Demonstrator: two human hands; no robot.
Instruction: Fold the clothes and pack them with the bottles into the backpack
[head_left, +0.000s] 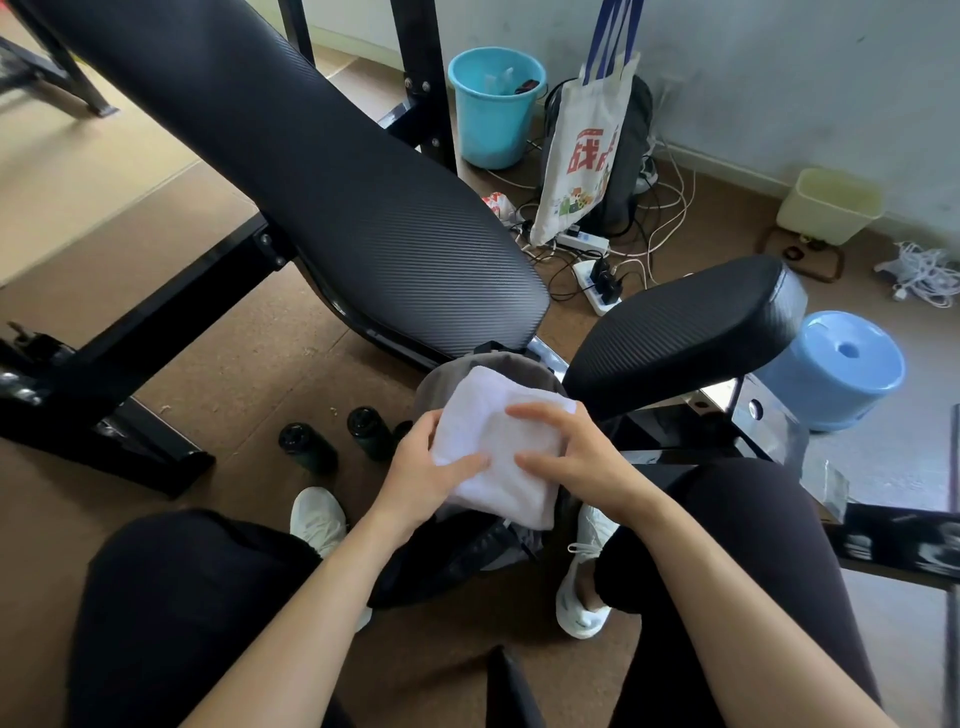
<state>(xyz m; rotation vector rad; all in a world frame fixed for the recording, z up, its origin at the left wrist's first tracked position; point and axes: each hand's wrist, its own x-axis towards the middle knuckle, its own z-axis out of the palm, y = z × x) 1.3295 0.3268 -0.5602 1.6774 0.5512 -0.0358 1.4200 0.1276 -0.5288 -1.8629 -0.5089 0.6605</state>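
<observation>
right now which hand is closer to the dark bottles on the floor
Left. The left hand grips the white cloth at the edge beside the bottles; the right hand holds the cloth's far side, away from them.

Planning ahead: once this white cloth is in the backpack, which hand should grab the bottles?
Left, probably. The dark bottles stand on the floor left of the backpack, just beyond the left hand; the right hand would have to cross over.

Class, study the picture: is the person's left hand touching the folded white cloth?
Touching. The head view shows the left hand gripping the folded white cloth: thumb lying on top, fingers curled round its left edge.
</observation>
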